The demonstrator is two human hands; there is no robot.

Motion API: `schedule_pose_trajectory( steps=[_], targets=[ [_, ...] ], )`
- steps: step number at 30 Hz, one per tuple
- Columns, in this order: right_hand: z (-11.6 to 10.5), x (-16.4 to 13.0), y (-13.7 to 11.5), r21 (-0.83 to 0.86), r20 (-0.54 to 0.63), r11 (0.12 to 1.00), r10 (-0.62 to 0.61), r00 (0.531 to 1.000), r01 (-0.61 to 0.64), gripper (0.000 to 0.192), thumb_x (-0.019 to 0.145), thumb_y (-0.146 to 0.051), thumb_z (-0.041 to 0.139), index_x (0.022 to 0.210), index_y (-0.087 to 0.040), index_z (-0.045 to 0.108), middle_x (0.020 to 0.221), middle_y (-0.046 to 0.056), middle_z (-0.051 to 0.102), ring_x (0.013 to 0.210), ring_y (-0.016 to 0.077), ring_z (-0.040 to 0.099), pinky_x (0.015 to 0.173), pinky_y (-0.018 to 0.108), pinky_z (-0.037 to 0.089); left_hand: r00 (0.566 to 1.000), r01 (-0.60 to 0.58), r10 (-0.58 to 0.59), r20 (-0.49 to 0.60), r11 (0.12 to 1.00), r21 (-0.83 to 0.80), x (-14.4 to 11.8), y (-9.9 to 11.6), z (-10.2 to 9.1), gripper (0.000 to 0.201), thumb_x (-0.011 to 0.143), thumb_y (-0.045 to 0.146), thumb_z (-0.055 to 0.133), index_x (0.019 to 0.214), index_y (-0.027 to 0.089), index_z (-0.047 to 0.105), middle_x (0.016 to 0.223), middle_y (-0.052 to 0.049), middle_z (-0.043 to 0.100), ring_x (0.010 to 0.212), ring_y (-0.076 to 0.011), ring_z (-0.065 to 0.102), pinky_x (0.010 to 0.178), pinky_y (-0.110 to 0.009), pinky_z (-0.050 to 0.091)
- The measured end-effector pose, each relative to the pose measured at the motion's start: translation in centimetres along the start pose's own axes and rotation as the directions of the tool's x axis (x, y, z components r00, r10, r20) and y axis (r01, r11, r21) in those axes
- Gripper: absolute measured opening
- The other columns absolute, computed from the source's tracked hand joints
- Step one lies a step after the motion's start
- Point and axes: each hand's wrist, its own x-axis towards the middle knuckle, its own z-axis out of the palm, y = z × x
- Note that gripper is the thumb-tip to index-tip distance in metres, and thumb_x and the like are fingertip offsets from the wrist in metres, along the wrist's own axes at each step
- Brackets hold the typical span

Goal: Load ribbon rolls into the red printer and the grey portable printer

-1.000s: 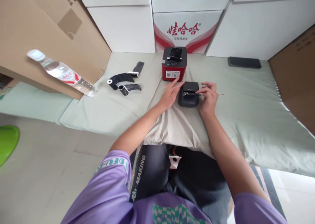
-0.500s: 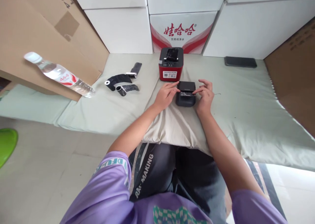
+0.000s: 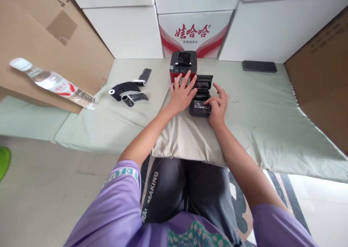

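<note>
A small black printer [image 3: 200, 102] sits on a beige pillow [image 3: 187, 138] in front of me, its lid [image 3: 204, 82] tipped open toward the back. My left hand [image 3: 181, 93] rests against the printer's left side with its fingers spread toward the lid. My right hand [image 3: 217, 104] lies on the printer's right front, fingertips on the opened compartment. Just behind stands a red printer [image 3: 182, 65] with a black top.
Three black ribbon rolls [image 3: 129, 89] lie on the pale green mat [image 3: 272, 105] to the left. A water bottle [image 3: 51, 83] lies against a cardboard sheet [image 3: 32, 40]. A dark phone [image 3: 259, 66] lies at the back right. White boxes [image 3: 195, 33] line the back.
The black printer's lid has swung open toward the back. My left hand moved up along its left side and my right hand shifted onto its front.
</note>
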Motion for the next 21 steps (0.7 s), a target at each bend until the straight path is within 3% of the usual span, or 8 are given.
schedule_pose_trajectory(
  steps=[4,6,10,14,21],
  targets=[
    [0.0,0.0,0.0,0.010,0.012,1.000,0.020,1.000,-0.020,0.024,0.082,-0.026,0.054,0.074,-0.028,0.077,0.148,-0.004,0.067,0.135,0.0307,0.047,0.121,0.060,0.035,0.998,-0.041,0.047,-0.048,0.994,0.106,1.9,1.7,-2.0,0.058,0.102,0.040,0.055,0.159,0.040,0.051,0.181,0.000,0.025,0.173,-0.0341,0.004,0.135,-0.073,-0.001],
    [0.1,0.1,-0.1,0.023,0.014,0.999,0.036,0.999,-0.036,0.022,0.082,-0.026,0.055,0.073,-0.027,0.076,0.147,-0.003,0.068,0.134,0.0302,0.048,0.121,0.060,0.035,0.997,-0.043,0.050,-0.050,0.991,0.128,2.2,2.4,-2.6,0.060,0.098,0.036,0.061,0.157,0.040,0.053,0.182,-0.001,0.024,0.173,-0.0352,0.003,0.134,-0.075,-0.005],
    [0.3,0.2,0.0,0.111,0.001,0.991,0.078,0.997,-0.077,0.023,0.081,-0.025,0.056,0.063,-0.024,0.070,0.143,0.000,0.068,0.120,0.0261,0.056,0.116,0.053,0.042,0.998,0.044,-0.036,-0.056,0.987,0.153,1.9,3.3,-2.7,0.060,0.096,0.036,0.065,0.156,0.038,0.055,0.182,-0.002,0.021,0.172,-0.0401,0.005,0.132,-0.079,-0.002],
    [0.6,0.8,1.1,0.293,-0.010,0.948,0.132,0.991,-0.123,0.026,0.082,-0.025,0.054,0.061,-0.023,0.070,0.132,0.004,0.071,0.097,0.0197,0.062,0.103,0.044,0.052,0.998,0.055,-0.049,-0.039,0.986,0.159,1.8,3.7,-2.7,0.060,0.094,0.039,0.071,0.152,0.040,0.058,0.182,0.001,0.022,0.172,-0.0376,-0.002,0.134,-0.076,-0.002],
    [0.8,1.7,2.7,0.412,-0.035,0.887,0.244,0.969,-0.208,0.028,0.083,-0.032,0.056,0.060,-0.022,0.069,0.122,0.004,0.074,0.094,0.0177,0.066,0.086,0.036,0.052,0.998,0.021,-0.012,-0.065,0.991,0.133,3.0,4.2,-2.7,0.050,0.094,0.033,0.069,0.143,0.037,0.066,0.181,0.002,0.023,0.173,-0.0366,0.001,0.136,-0.073,-0.003]
  ],
)
